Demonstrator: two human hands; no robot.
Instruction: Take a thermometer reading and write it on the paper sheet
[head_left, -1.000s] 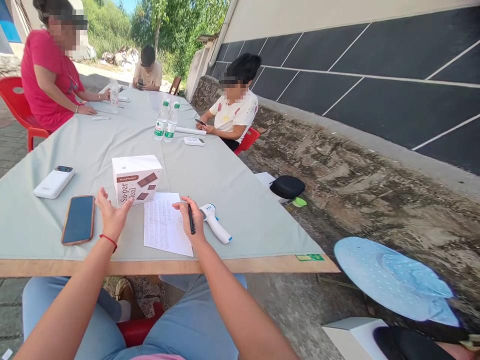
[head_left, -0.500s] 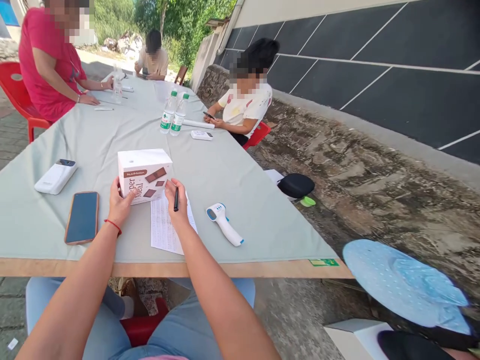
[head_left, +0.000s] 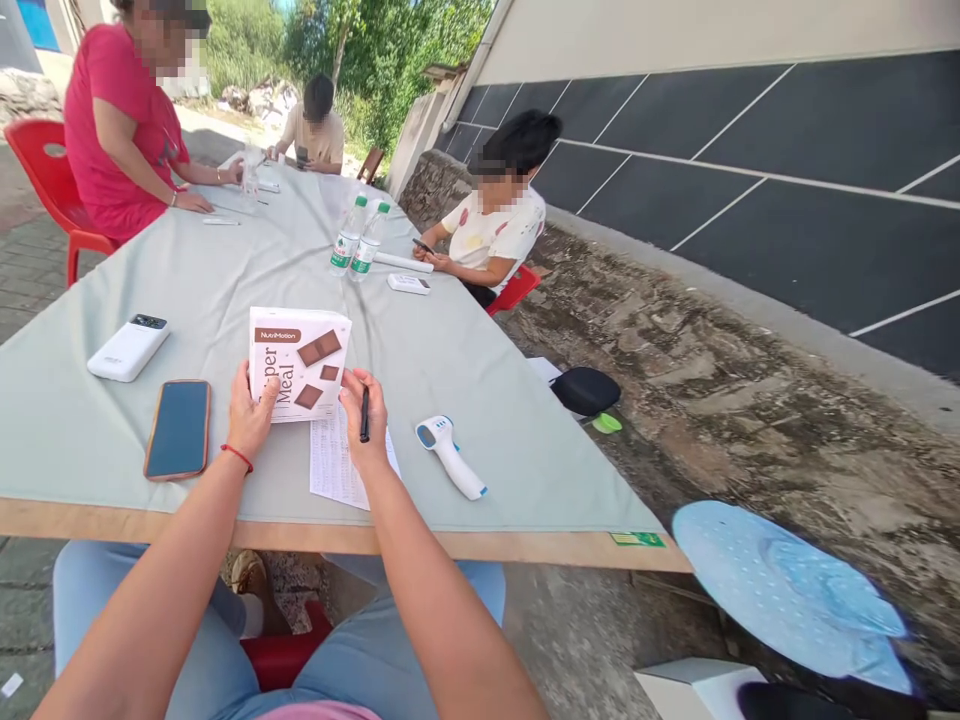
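Our left hand (head_left: pixel 249 412) cups the left edge of the white box (head_left: pixel 300 363); our right hand (head_left: pixel 365 425) touches its lower right corner while pinching a black pen (head_left: pixel 364 414) between the fingers. The box is tipped up, printed face toward us, on the grey table (head_left: pixel 225 290). The pen points toward us. The paper (head_left: pixel 337 470) lies partly hidden beneath.

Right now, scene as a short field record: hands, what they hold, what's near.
left hand: grips the left edge of the box, tilted so its printed face shows
right hand: pen between the fingers, thumb at the box's right corner
under the hands: paper sheet
left of them: phone, power bank
right of them: thermometer gun
surface: table, grey cloth
further back: two water bottles, three seated people
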